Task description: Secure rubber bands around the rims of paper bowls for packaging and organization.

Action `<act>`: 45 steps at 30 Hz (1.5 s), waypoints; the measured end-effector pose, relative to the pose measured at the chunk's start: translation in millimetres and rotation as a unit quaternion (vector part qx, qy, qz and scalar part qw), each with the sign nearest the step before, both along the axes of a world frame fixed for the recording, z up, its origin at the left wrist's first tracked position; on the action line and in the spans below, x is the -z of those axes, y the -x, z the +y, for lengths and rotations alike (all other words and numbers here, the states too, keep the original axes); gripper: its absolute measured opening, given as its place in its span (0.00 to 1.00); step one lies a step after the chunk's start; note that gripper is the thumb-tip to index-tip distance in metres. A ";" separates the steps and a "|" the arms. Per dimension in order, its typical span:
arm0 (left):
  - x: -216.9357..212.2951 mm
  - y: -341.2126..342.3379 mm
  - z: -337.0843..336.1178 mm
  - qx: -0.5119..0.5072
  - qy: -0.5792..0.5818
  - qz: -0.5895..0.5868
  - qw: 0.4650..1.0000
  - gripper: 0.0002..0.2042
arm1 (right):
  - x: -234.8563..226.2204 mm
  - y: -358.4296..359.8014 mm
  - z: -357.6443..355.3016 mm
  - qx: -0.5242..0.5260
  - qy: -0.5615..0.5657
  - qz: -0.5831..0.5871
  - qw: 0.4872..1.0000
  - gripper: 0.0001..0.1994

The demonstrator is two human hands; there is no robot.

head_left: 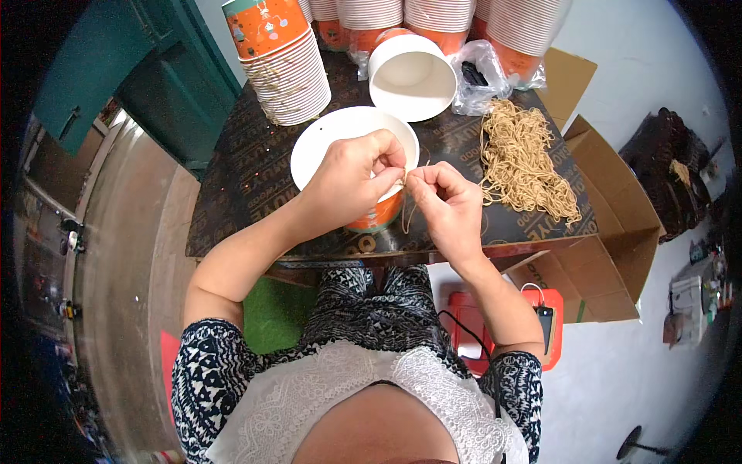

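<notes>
A paper bucket (376,219), white inside and orange outside, stands near the table's front edge with its wide mouth facing up. Over its right rim, my left hand (355,176) is closed in a pinch on a thin tan string (406,216). Just beside it, my right hand (447,205) pinches the same string, and a loose end hangs down from the fingers. The fingertips almost meet, so the exact spot they grip is partly hidden. A loose heap of tan string (527,158) lies to the right of my right hand.
Nested paper buckets (287,81) stack at the back left, and more wrapped stacks (440,15) line the back. A single bucket (413,77) lies on its side beside a clear plastic bag (478,77). An open cardboard box (610,209) stands right of the dark table (239,193).
</notes>
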State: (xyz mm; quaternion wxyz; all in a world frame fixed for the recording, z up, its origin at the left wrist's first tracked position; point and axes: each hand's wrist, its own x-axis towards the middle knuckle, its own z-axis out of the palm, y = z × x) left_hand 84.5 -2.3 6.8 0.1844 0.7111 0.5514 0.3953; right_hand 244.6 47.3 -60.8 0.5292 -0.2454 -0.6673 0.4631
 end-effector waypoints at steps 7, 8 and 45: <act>3.4 3.4 -1.2 0.010 0.002 0.035 0.999 0.05 | 7.5 2.2 4.3 -0.040 0.080 0.041 0.995 0.06; 3.9 2.4 -2.2 0.010 0.000 0.026 1.000 0.04 | 7.2 2.4 3.7 -0.041 0.080 0.041 0.995 0.06; 5.2 8.8 0.0 -0.005 0.065 0.031 0.997 0.06 | 54.8 -46.1 7.1 -0.270 0.134 0.255 0.919 0.14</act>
